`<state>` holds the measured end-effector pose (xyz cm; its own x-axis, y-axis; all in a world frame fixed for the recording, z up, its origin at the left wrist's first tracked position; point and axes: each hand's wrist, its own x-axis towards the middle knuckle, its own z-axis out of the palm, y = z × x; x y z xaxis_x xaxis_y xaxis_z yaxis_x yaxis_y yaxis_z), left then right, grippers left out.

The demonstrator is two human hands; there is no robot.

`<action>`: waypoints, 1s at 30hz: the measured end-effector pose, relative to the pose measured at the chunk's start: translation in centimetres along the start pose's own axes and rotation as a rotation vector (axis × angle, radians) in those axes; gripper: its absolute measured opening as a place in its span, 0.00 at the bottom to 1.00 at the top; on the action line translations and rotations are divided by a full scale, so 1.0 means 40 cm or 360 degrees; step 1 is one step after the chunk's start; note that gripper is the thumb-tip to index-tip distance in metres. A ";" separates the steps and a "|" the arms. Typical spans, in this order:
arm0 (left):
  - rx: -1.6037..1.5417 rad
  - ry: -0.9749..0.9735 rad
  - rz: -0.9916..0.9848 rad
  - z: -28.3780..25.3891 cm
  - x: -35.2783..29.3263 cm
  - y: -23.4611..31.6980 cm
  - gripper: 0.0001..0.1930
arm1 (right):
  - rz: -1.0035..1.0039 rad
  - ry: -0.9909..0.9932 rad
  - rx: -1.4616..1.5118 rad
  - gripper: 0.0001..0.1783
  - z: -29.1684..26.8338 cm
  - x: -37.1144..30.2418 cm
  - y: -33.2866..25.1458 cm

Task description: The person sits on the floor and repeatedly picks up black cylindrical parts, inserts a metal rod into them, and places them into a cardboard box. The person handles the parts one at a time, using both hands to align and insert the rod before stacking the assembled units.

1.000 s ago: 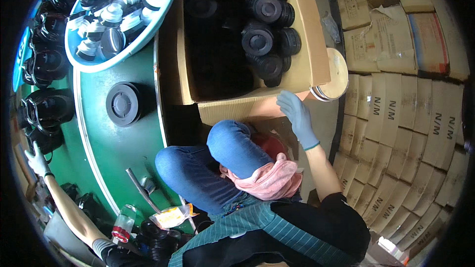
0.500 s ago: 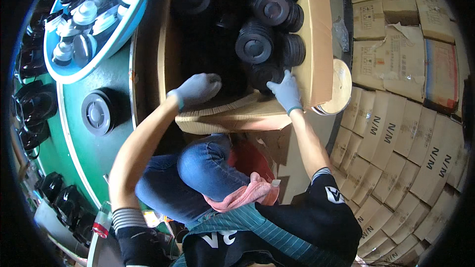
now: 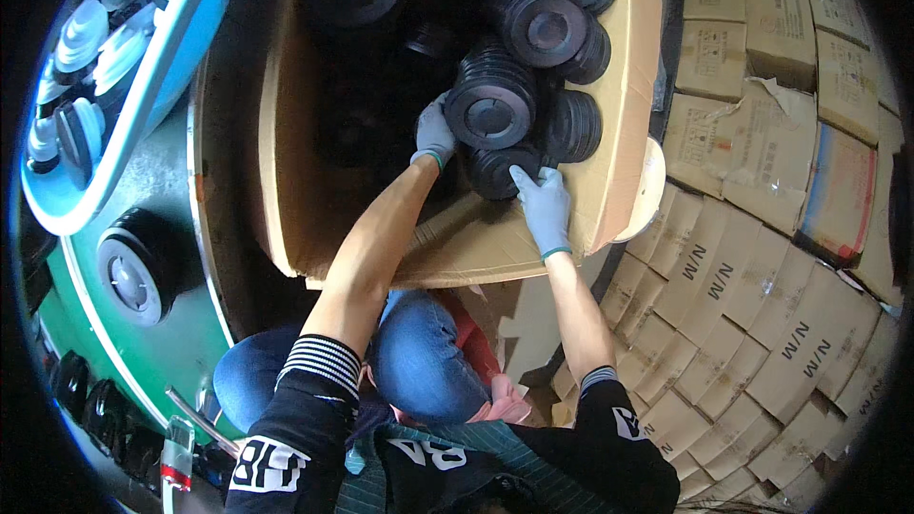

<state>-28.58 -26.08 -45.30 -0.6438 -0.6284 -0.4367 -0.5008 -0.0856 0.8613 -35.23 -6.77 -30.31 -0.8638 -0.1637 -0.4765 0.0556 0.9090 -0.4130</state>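
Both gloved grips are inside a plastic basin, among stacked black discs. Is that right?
Wrong container: it's a cardboard box. The head view shows the left grip and right grip inside it, among stacked black discs.

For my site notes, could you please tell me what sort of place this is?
Probably a factory workshop: there are stacked cardboard boxes, an open carton of black discs, and a blue basin of parts.

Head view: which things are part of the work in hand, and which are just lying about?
Likely in use:
- left hand
- right hand
- black disc stacks
- open cardboard box

Apparently lying about:
- pink cloth
- clear container
- cartons stacked at right
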 end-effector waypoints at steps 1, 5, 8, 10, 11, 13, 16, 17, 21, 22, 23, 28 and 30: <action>-0.0037 -0.0018 0.0018 0.001 0.007 0.006 0.23 | 0.0010 -0.0024 -0.0038 0.45 -0.003 0.000 -0.005; 0.0209 -0.0474 0.0047 0.017 0.088 -0.025 0.26 | 0.0237 -0.0096 0.0298 0.45 0.000 -0.025 -0.042; 0.0145 -0.0691 -0.0057 0.029 0.143 -0.030 0.28 | 0.0218 -0.0075 0.0367 0.44 0.006 -0.033 -0.038; 0.0101 -0.0749 -0.0109 0.035 0.155 -0.044 0.30 | 0.0275 -0.0179 0.0366 0.40 0.003 -0.032 -0.039; 0.0079 -0.0751 -0.0120 0.037 0.158 -0.052 0.31 | 0.0274 -0.0176 0.0377 0.40 0.006 -0.037 -0.040; 0.0030 -0.0759 -0.0145 0.043 0.160 -0.062 0.33 | 0.0224 -0.0138 0.0411 0.42 0.016 -0.030 -0.014; -0.0016 -0.0730 -0.0174 0.049 0.160 -0.078 0.35 | 0.0266 -0.0286 0.0794 0.44 0.025 -0.012 0.011; -0.0027 -0.0728 -0.0181 0.054 0.160 -0.080 0.36 | 0.0316 -0.0326 0.0893 0.44 0.029 -0.008 0.018; -0.0103 -0.0692 -0.0191 0.065 0.189 -0.082 0.40 | 0.0535 -0.0346 0.1050 0.42 0.031 -0.018 -0.009; -0.0122 -0.0683 -0.0192 0.068 0.191 -0.082 0.41 | 0.0524 -0.0417 0.1100 0.41 0.026 -0.016 -0.002; -0.0134 -0.0692 -0.0196 0.073 0.184 -0.082 0.42 | 0.0514 -0.0487 0.1150 0.39 0.020 -0.015 0.003; -0.0146 -0.0717 -0.0242 0.064 0.168 -0.099 0.46 | 0.0634 -0.0592 0.1096 0.42 -0.007 -0.041 -0.031; -0.0153 -0.0764 -0.0270 0.062 0.140 -0.100 0.48 | 0.0745 -0.0608 0.1121 0.43 -0.032 -0.049 -0.049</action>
<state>-31.61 -27.34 -51.85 -0.7625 -0.1758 -0.6226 -0.5802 -0.2400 0.7783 -34.29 -7.74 -27.56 -0.4600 -0.0676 -0.8854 0.7565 0.4923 -0.4306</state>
